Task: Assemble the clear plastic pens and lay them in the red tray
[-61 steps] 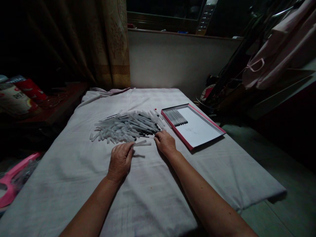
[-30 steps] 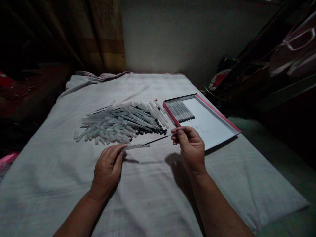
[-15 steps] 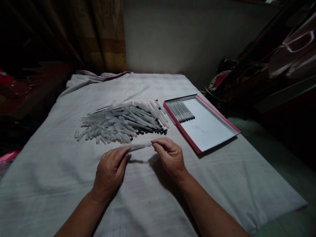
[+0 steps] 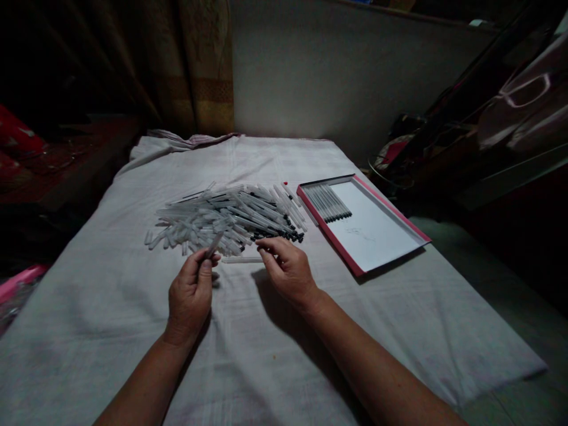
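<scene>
Cloth-covered counter (image 4: 239, 355), dim room. Head view: clear barrel (image 4: 242, 259), lately held between both hands, now lies under right hand (image 4: 287, 269) fingers, grip unclear. Left hand (image 4: 190, 296) fingers pinch short clear piece (image 4: 215, 244). Pen pile (image 4: 226, 219) just beyond fingers.

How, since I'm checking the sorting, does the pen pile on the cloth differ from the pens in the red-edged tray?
The pile lies loose and criss-crossed on the cloth; the tray pens lie side by side at the far end of the tray. The pile holds far more pens than the tray does. Both show clear barrels with dark ends.
</scene>
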A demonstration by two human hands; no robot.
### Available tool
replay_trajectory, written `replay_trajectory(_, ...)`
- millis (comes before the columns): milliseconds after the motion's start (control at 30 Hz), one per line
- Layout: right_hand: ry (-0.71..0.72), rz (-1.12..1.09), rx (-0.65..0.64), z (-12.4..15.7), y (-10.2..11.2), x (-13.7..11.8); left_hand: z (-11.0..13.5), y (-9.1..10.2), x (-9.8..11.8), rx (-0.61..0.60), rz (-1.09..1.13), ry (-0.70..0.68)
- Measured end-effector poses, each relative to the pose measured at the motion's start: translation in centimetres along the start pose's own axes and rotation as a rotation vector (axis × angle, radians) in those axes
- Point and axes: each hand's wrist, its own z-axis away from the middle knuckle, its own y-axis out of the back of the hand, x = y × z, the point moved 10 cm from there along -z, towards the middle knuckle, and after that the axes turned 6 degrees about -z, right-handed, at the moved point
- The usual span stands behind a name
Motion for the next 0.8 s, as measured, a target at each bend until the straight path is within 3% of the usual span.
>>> replay_trajectory(200,-0.135,0.477,-0.367,-2.5,-6.2,1.3,-0.4,0.1,-1.0,0.034,0.054,0.052)
replay_trajectory(400,-0.192,0.542,-0.437,-3.0,-7.8,1.9,-0.4,-0.3,-1.2,0.023,0.056,0.046)
replay_trajectory(500,-0.199,0.390,-0.377,-3.1,-7.2,2.5,-0.4,-0.2,-0.9,0.020,0.029,0.038)
replay_trajectory(600,-0.263,0.121,-0.221,-3.0,-5.3,3.5,-0.5,-0.1,-0.1,0.013,-0.001,-0.005)
replay_trajectory(800,-0.657,-0.636,0.101,1.0,-1.0,7.0,0.5,-0.5,3.6,-0.031,-0.115,-0.368)
